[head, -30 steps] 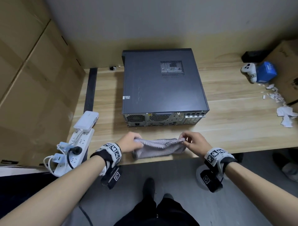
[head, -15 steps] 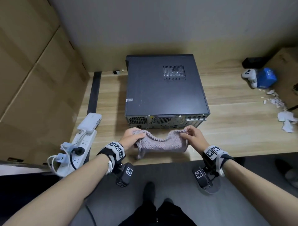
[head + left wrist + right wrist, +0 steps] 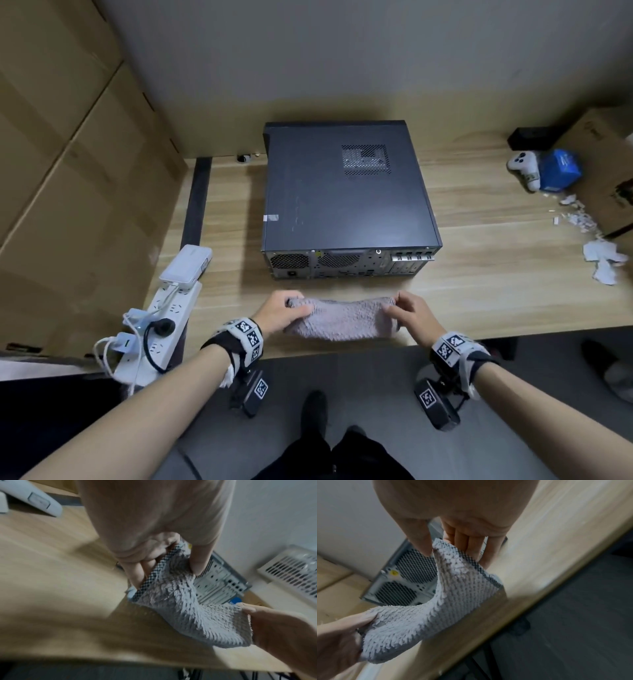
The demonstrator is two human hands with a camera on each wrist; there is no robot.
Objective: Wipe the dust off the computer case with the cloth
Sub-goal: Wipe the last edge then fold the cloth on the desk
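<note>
A dark grey computer case (image 3: 346, 192) lies flat on the wooden desk (image 3: 479, 301), its rear ports facing me. In front of it, near the desk's front edge, a fluffy grey cloth (image 3: 344, 320) is stretched between my hands. My left hand (image 3: 286, 310) pinches its left end, thumb on top, and my right hand (image 3: 407, 311) pinches its right end. The left wrist view shows the cloth (image 3: 192, 614) held between thumb and fingers (image 3: 137, 573), with the case's rear panel (image 3: 219, 582) behind. The right wrist view shows the cloth (image 3: 436, 612) sagging between both hands, the case's fan grilles (image 3: 406, 580) beyond.
A white power strip (image 3: 154, 329) with plugs and an adapter sits at the desk's left front corner. Cardboard boxes (image 3: 68, 192) stand along the left. At the right lie a white game controller (image 3: 524, 168), a blue box (image 3: 560, 171), paper scraps (image 3: 603, 260) and another cardboard box (image 3: 609, 171).
Both hands have drawn the cloth back from the case's rear panel toward the desk's front edge and pulled it straighter between them.
</note>
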